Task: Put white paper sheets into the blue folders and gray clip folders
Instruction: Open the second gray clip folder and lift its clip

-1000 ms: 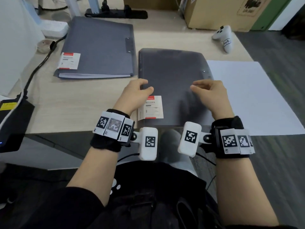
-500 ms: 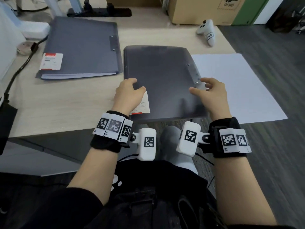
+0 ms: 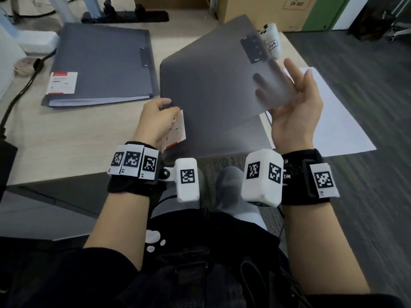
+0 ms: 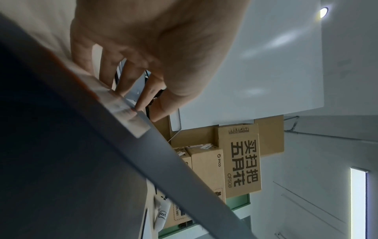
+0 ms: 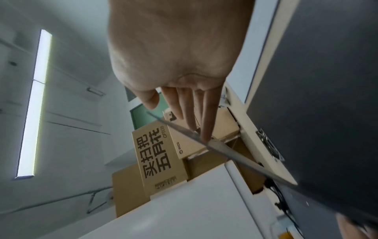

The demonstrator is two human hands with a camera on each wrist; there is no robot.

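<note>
While the left hand (image 3: 159, 121) pinches the gray folder (image 3: 209, 90), the flat-fingered right hand (image 3: 293, 107) lifts its cover.

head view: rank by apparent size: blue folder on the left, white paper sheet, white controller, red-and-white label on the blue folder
1. blue folder
2. white paper sheet, partly hidden by the right hand and lifted gray cover, so its rank against the folder is unsure
3. red-and-white label
4. white controller, close to the label

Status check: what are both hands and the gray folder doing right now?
Right hand open, straight fingers propping the gray folder's cover up. Left hand pinches the folder's left edge. White paper sheet waits at right; nothing blocking.
</note>
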